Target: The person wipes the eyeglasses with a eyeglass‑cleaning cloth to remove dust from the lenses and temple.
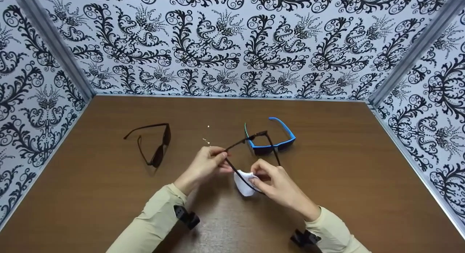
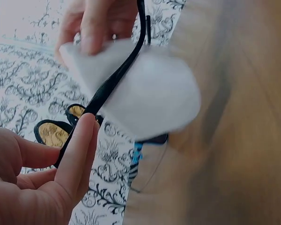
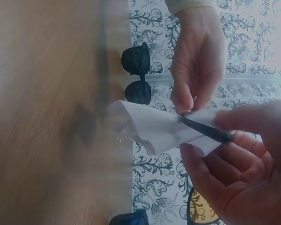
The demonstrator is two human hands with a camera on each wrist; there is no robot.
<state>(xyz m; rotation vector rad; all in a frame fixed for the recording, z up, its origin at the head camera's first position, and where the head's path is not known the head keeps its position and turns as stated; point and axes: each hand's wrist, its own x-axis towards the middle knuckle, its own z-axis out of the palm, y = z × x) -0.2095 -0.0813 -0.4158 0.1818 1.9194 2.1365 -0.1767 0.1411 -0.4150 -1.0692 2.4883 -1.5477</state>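
Head view, centre: your left hand (image 1: 209, 162) pinches the yellow-lensed glasses (image 2: 54, 134) near the hinge, likely steadying them; your right hand (image 1: 278, 182) pinches white cloth (image 1: 244, 186) against the black temple (image 1: 237, 170), apparently for close contact. Brown wood-grain table (image 1: 345, 169) beneath; blue-framed sunglasses (image 1: 288, 142) right of centre, dark sunglasses (image 1: 166, 136) left; scroll-patterned wall (image 1: 218, 38) across top.

Hands (image 3: 246, 171) hold white cloth (image 3: 152, 129) and yellow-lensed glasses (image 3: 207, 130).

Text: none legible | labels: none legible | brands, numbers: none legible | signs: none legible
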